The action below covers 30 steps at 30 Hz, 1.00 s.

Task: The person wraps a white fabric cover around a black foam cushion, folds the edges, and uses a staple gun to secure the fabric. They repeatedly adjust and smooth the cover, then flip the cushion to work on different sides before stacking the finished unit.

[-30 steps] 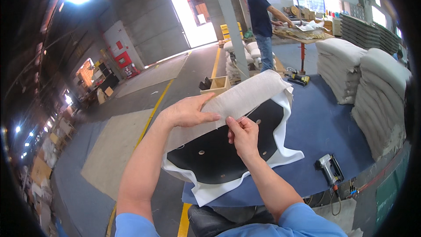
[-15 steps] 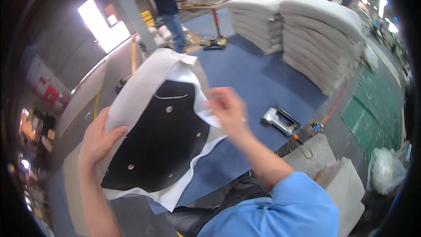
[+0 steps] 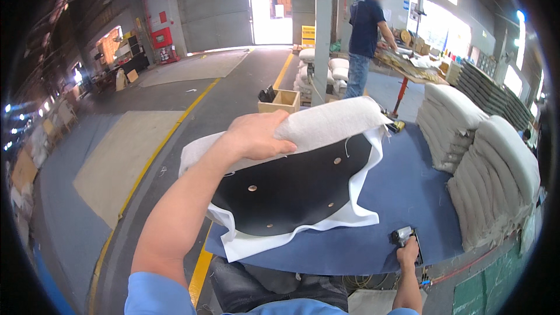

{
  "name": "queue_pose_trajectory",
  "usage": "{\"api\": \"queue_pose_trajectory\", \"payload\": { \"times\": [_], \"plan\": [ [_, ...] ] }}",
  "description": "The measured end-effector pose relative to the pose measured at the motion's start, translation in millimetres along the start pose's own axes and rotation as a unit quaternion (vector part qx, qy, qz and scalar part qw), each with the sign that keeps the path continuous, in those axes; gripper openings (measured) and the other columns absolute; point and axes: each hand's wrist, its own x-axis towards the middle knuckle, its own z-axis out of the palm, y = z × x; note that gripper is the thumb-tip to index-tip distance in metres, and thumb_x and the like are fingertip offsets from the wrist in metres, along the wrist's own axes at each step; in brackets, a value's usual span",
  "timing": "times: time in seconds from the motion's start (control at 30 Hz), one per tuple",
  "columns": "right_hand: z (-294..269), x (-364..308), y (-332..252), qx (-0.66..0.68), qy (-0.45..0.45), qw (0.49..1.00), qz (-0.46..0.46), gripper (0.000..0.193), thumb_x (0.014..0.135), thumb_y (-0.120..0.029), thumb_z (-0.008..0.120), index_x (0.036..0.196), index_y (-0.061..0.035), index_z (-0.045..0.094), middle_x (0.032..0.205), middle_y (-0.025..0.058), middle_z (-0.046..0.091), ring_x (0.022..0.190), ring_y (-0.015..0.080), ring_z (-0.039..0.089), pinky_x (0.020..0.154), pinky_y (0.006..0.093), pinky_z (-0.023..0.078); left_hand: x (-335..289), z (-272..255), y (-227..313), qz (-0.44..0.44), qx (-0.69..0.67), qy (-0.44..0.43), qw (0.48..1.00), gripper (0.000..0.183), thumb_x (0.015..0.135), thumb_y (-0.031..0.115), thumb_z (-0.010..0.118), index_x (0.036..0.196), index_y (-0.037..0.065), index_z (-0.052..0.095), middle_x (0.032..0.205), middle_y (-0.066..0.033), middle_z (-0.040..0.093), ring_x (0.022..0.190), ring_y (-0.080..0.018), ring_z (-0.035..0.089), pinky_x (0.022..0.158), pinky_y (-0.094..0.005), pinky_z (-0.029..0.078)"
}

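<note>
My left hand (image 3: 261,135) grips the upper edge of a chair panel. The panel has a black curved board (image 3: 297,192) with several round holes, light grey fabric (image 3: 335,121) wrapped over its far edge and white padding (image 3: 366,166) sticking out loosely round the near and right edges. It stands tilted on the blue-covered table, black face toward me. A thin thread hangs near its upper right corner. At the table's right front, my right hand (image 3: 408,252) is closed round the handle of a silver and black staple gun (image 3: 401,235).
Stacked grey cushions (image 3: 496,175) line the table's right side. Beyond the panel are a wooden box (image 3: 286,101), a grey pillar (image 3: 323,35) and another tool (image 3: 396,126). A person in a dark shirt (image 3: 364,29) works at a farther table. A hose (image 3: 455,273) runs by the front right edge.
My right hand has left the panel's right edge and taken hold of the staple gun. The view has swung left; the panel, still in my left hand, now leans with its fabric edge farther away.
</note>
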Motion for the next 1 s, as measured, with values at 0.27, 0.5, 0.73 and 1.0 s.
{"api": "queue_pose_trajectory", "payload": {
  "times": [0.27,0.5,0.73,1.0],
  "plan": [
    [-67.1,-17.2,-90.5,0.476,-0.170,0.859,0.080,0.041,0.080,0.002,0.073,0.117,-0.0063,0.057,0.084,0.0056,0.063,0.062,0.0173,0.061,0.055,0.0333,0.051,-2.6,4.1,-3.6,-0.006,0.003,0.008,1.000,0.071,0.088,0.050,0.075,0.145,0.012,0.056,0.134,-0.0166,0.069,0.127,-0.0351,0.064,0.108,-0.0467,0.048],
    [-164.8,-56.5,-258.8,0.551,-0.251,0.771,-0.200,0.083,0.078,0.005,0.079,0.155,-0.0047,0.049,0.111,0.0035,0.069,0.080,0.0094,0.062,0.068,0.0274,0.053,-1.5,-1.4,4.8,-0.001,0.004,-0.006,1.000,0.072,0.088,0.050,0.075,0.146,0.012,0.054,0.136,-0.0167,0.068,0.127,-0.0351,0.064,0.109,-0.0469,0.049],
    [-160.2,-87.8,-357.2,0.620,-0.265,0.693,-0.254,0.079,0.087,0.004,0.079,0.157,-0.0093,0.046,0.121,0.0076,0.069,0.102,0.0115,0.065,0.076,0.0267,0.057,-3.0,2.6,-1.5,0.000,0.005,0.003,1.000,0.072,0.085,0.047,0.078,0.143,0.011,0.055,0.134,-0.0173,0.069,0.126,-0.0357,0.065,0.108,-0.0470,0.050],
    [-134.5,-93.3,-380.0,0.606,-0.221,0.706,-0.294,0.077,0.091,-0.001,0.080,0.159,-0.0112,0.044,0.119,0.0074,0.070,0.103,0.0124,0.066,0.085,0.0282,0.058,-5.1,3.4,-2.2,0.013,0.006,0.008,1.000,0.072,0.081,0.043,0.081,0.141,0.011,0.055,0.131,-0.0182,0.070,0.124,-0.0367,0.066,0.106,-0.0480,0.050]
  ]
}}
